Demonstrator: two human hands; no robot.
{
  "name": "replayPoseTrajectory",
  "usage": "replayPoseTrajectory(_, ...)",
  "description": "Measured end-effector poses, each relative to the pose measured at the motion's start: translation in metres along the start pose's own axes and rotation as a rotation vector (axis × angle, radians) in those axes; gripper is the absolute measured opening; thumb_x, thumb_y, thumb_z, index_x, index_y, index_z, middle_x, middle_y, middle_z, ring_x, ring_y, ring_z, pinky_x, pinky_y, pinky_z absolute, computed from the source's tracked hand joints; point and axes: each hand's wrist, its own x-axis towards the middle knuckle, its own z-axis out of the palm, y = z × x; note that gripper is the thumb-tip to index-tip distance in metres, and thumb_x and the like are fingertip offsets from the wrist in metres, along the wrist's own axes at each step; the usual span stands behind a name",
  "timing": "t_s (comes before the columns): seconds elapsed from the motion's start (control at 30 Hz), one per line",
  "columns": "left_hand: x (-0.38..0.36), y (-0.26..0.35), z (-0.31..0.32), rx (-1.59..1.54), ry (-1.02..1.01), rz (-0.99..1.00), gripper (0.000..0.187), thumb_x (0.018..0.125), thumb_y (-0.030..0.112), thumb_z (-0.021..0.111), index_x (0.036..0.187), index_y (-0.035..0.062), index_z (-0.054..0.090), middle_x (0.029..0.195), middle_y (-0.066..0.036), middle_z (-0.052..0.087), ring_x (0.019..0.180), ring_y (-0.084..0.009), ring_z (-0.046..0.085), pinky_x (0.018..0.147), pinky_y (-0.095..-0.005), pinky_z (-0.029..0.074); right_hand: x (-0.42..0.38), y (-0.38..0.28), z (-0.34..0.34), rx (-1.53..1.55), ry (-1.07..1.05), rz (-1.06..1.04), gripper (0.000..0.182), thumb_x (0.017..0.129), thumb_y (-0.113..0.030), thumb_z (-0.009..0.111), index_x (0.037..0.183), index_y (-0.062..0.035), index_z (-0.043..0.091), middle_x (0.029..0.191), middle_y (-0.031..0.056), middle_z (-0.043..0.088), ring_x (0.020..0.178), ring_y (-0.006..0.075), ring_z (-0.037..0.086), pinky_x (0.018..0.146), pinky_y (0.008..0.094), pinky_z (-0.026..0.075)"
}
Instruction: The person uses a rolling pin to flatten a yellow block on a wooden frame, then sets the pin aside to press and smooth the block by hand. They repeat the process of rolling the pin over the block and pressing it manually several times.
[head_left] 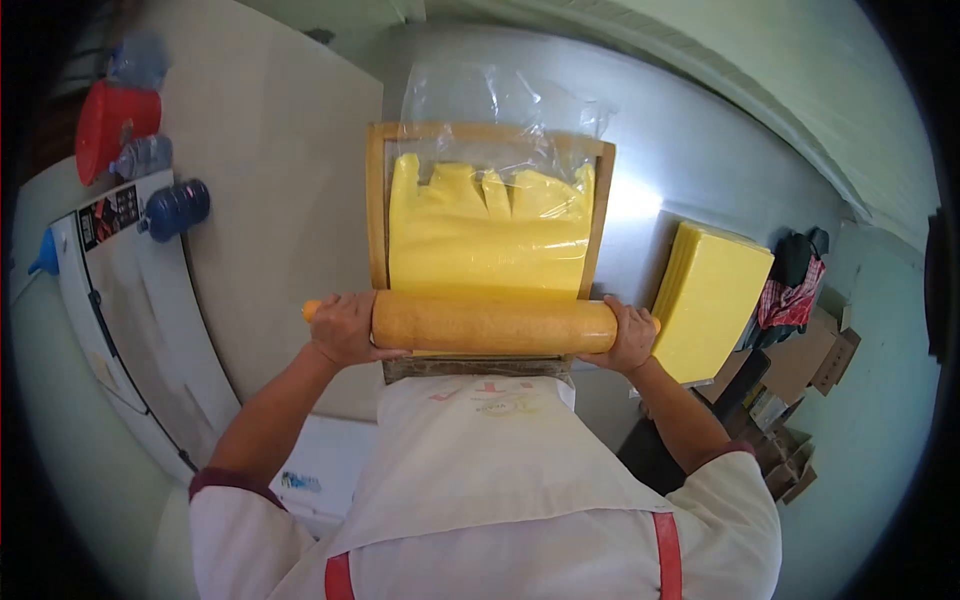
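A thick wooden rolling pin (495,323) lies crosswise over the near part of a yellow slab (490,245). My left hand (345,328) is closed around its left handle, and my right hand (627,338) grips the right one. Clear plastic sheeting (490,100) covers the slab and spreads past its far side. Around the slab runs a wooden frame (377,210), whose near edge is partly hidden by the pin and my apron. The slab's far edge is uneven, with gaps and folds in it.
Right of the frame stands a stack of yellow sheets (710,300) on the metal table (640,150). Cardboard boxes (800,360) and a red checked cloth (790,295) are farther right. On the left are a white fridge (150,300), a blue water jug (175,210) and a red bucket (115,125).
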Motion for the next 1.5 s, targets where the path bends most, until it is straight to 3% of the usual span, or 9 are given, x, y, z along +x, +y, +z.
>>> replayPoseTrajectory(0.17, 0.045, -0.016, -0.024, 0.020, -0.300, -0.122, 0.081, 0.062, 0.083, 0.065, 0.092, 0.0083, 0.067, 0.065, -0.007, 0.061, 0.060, -0.0251, 0.061, 0.062, -0.0349, 0.046, 0.038, 0.016, -0.017, 0.066, -0.196, 0.017, 0.099, 0.055, -0.082, 0.072, 0.118, -0.0066, 0.061, 0.084, 0.0113, 0.068, 0.067, 0.0301, 0.066, 0.065, 0.0425, 0.050)
replayPoseTrajectory(0.3, 0.081, -0.053, -0.006, -0.254, -0.448, -0.230, 0.075, 0.077, 0.078, 0.055, 0.084, 0.0044, 0.068, 0.068, -0.013, 0.064, 0.060, -0.0303, 0.062, 0.068, -0.0388, 0.050, 0.079, 0.049, -0.024, 0.213, -0.464, 0.158, 0.079, 0.075, -0.075, 0.061, 0.115, -0.0067, 0.066, 0.075, 0.0118, 0.067, 0.064, 0.0314, 0.065, 0.067, 0.0384, 0.051)
replayPoseTrajectory(0.37, 0.128, -0.048, -0.050, -0.505, -0.743, -0.469, 0.066, 0.088, 0.066, 0.049, 0.081, 0.0030, 0.066, 0.072, -0.016, 0.067, 0.072, -0.0304, 0.067, 0.068, -0.0425, 0.051, 0.113, 0.045, -0.036, 0.477, -0.637, 0.467, 0.073, 0.085, -0.070, 0.051, 0.115, -0.0053, 0.067, 0.075, 0.0155, 0.068, 0.071, 0.0361, 0.067, 0.072, 0.0419, 0.052)
replayPoseTrajectory(0.47, 0.119, -0.044, -0.048, -0.402, -0.629, -0.458, 0.058, 0.096, 0.054, 0.043, 0.074, 0.0037, 0.064, 0.070, -0.016, 0.066, 0.073, -0.0330, 0.065, 0.067, -0.0443, 0.049, 0.113, 0.038, -0.046, 0.472, -0.678, 0.482, 0.070, 0.090, -0.068, 0.045, 0.119, -0.0072, 0.064, 0.078, 0.0171, 0.070, 0.081, 0.0376, 0.069, 0.077, 0.0464, 0.052)
replayPoseTrajectory(0.67, 0.044, -0.010, -0.001, -0.137, 0.278, -0.254, 0.044, 0.093, 0.046, 0.051, 0.085, 0.0045, 0.066, 0.070, -0.014, 0.061, 0.071, -0.0321, 0.059, 0.076, -0.0441, 0.043, 0.011, -0.004, -0.025, 0.190, -0.371, 0.317, 0.094, 0.068, -0.084, 0.059, 0.130, -0.0132, 0.052, 0.083, 0.0154, 0.071, 0.083, 0.0378, 0.069, 0.078, 0.0501, 0.051)
replayPoseTrajectory(0.77, 0.010, 0.013, 0.009, -0.091, 0.334, -0.153, 0.041, 0.089, 0.045, 0.058, 0.097, 0.0050, 0.064, 0.076, -0.013, 0.062, 0.074, -0.0317, 0.058, 0.079, -0.0435, 0.040, -0.039, -0.039, -0.020, 0.129, -0.304, 0.346, 0.103, 0.055, -0.081, 0.073, 0.129, -0.0126, 0.053, 0.083, 0.0122, 0.071, 0.082, 0.0358, 0.070, 0.079, 0.0486, 0.051)
replayPoseTrajectory(1.07, -0.076, 0.048, 0.001, -0.022, -0.129, -0.095, 0.094, 0.051, 0.079, 0.076, 0.106, 0.0050, 0.061, 0.075, -0.011, 0.064, 0.073, -0.0279, 0.063, 0.077, -0.0405, 0.044, -0.107, -0.061, 0.013, 0.079, -0.062, 0.189, 0.108, 0.044, -0.077, 0.081, 0.125, -0.0089, 0.056, 0.093, 0.0094, 0.071, 0.082, 0.0290, 0.068, 0.080, 0.0409, 0.047)
replayPoseTrajectory(1.33, -0.077, 0.047, 0.020, 0.032, 0.003, -0.045, 0.085, 0.049, 0.084, 0.074, 0.088, 0.0090, 0.064, 0.055, -0.003, 0.055, 0.047, -0.0211, 0.055, 0.051, -0.0318, 0.042, -0.087, -0.043, 0.021, -0.051, 0.148, -0.040, 0.100, 0.052, -0.078, 0.077, 0.113, -0.0012, 0.062, 0.081, 0.0100, 0.068, 0.064, 0.0258, 0.065, 0.067, 0.0385, 0.048)
replayPoseTrajectory(1.5, -0.060, 0.034, 0.019, -0.006, -0.126, -0.083, 0.089, 0.049, 0.088, 0.071, 0.089, 0.0091, 0.065, 0.054, -0.005, 0.055, 0.046, -0.0227, 0.054, 0.051, -0.0330, 0.043, -0.061, -0.029, 0.011, 0.022, -0.046, -0.023, 0.099, 0.053, -0.083, 0.074, 0.109, -0.0019, 0.062, 0.077, 0.0092, 0.068, 0.061, 0.0248, 0.066, 0.063, 0.0387, 0.049)
